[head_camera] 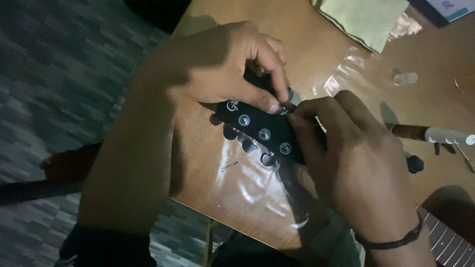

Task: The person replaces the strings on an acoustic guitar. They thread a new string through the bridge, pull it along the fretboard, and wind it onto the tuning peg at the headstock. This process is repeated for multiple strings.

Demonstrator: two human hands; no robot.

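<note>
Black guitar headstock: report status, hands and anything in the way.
Left hand and right hand both pinching at black guitar headstock on brown wooden table. Clear plastic wrap and small clear tube lie apart.

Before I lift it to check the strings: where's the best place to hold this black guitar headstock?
Probably by its two long edges, from the bare end nearest the table's corner. The headstock lies face up; tuning pegs jut from one edge, and both hands crowd the other end.

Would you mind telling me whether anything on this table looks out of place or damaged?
Nothing looks damaged. The left hand and right hand pinch at a tuning post on the black guitar headstock. Crumpled clear plastic wrap and a small loose wire piece lie on the wooden table.
</note>
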